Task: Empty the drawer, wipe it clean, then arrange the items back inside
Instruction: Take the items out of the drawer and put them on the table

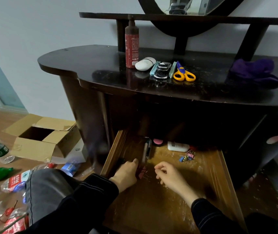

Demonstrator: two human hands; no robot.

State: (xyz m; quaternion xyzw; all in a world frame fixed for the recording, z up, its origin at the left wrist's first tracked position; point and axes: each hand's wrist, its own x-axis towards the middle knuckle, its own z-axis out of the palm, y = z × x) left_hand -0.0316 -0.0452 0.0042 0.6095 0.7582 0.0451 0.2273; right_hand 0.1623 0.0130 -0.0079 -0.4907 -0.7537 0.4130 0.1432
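Drawer (153,210) open; pens (146,150), binder clips (187,156), white bottle (178,146) lying inside. Left hand (127,173) grip closed round reddish item (141,173); right hand (167,174) loosely curled, empty. Small pieces best gathered, set on table (84,65).

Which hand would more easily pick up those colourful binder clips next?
Right. The right hand hovers nearer the binder clips and looks free, while the left hand is occupied at the pens, farther left in the drawer.
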